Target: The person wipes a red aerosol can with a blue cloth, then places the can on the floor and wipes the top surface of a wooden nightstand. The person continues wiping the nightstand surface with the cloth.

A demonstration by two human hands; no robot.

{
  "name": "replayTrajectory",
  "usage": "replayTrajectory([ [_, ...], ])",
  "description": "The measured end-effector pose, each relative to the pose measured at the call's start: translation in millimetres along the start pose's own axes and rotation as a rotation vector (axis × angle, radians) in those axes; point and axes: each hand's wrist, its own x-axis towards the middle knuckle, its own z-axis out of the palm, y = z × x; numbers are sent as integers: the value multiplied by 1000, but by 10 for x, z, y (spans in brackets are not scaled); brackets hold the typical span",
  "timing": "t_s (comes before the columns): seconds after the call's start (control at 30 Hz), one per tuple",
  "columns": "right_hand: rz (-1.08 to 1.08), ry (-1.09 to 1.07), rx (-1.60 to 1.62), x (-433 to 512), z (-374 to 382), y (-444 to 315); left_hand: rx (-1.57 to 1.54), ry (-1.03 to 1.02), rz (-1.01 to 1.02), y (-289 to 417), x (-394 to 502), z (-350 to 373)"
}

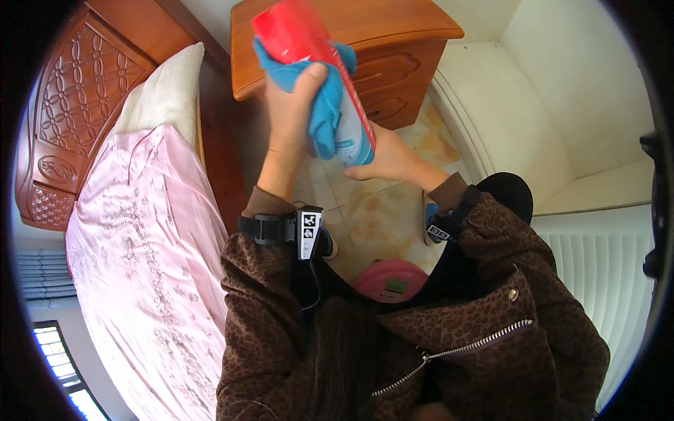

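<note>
A cylindrical red, white and blue can is held at a slant above the tiled floor, its red end blurred and toward the nightstand. My left hand grips a blue cloth pressed around the upper part of the can, with the thumb on top. Around the can's lower end my right hand is closed, its thumb near the bottom edge. Part of the can's side is hidden by the cloth, and most fingers of both hands are out of sight behind it.
Beyond the hands stands a wooden nightstand with carved drawers. On the left is a bed with a pink floral cover, a pale pillow and a carved wooden headboard. A pink round seat shows beneath me.
</note>
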Motion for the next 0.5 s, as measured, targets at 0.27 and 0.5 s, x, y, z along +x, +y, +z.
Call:
replayTrajectory([
  [0.27, 211, -482, 855, -2, -270, -218, -233, -235, -409, -134, -201, 42],
  [0.5, 167, -720, 815, -40, -257, -198, -325, -110, -308, 52, -74, -136],
])
